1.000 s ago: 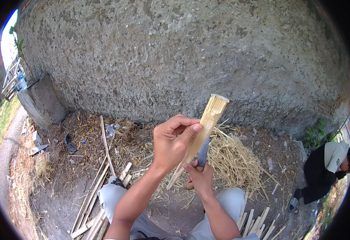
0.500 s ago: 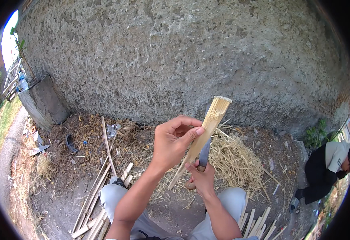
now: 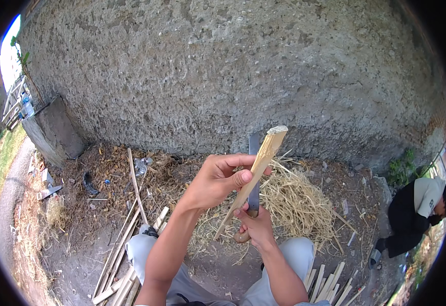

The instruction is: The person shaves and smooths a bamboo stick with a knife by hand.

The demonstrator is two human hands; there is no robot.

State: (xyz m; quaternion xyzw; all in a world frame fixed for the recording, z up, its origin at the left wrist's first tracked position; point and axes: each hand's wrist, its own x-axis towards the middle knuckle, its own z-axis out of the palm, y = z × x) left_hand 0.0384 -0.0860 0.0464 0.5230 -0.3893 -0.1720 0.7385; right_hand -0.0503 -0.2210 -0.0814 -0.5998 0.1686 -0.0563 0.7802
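A flat, pale strip of split bamboo [image 3: 254, 178] slants upward in front of me, its thick cut end at the top. My left hand [image 3: 218, 178] grips it near the middle, thumb on the near face and fingers behind. My right hand [image 3: 255, 224] is closed round the wooden handle of a machete [image 3: 254, 196], whose dark blade points up behind the strip. The strip hides part of the blade. The strip's lower end passes close by my right hand; whether the blade touches the strip I cannot tell.
A heap of pale shavings [image 3: 299, 201] lies beyond my right knee. Split strips lie by my left leg [image 3: 123, 290] and right leg [image 3: 330, 285]. A rough wall [image 3: 223, 76] rises ahead. A concrete block [image 3: 57, 130] stands left; another person [image 3: 417, 217] bends over at far right.
The bamboo strip has turned on its long axis, showing a narrower side, and its top end has shifted slightly left and down. The machete blade has swung a little left and upright.
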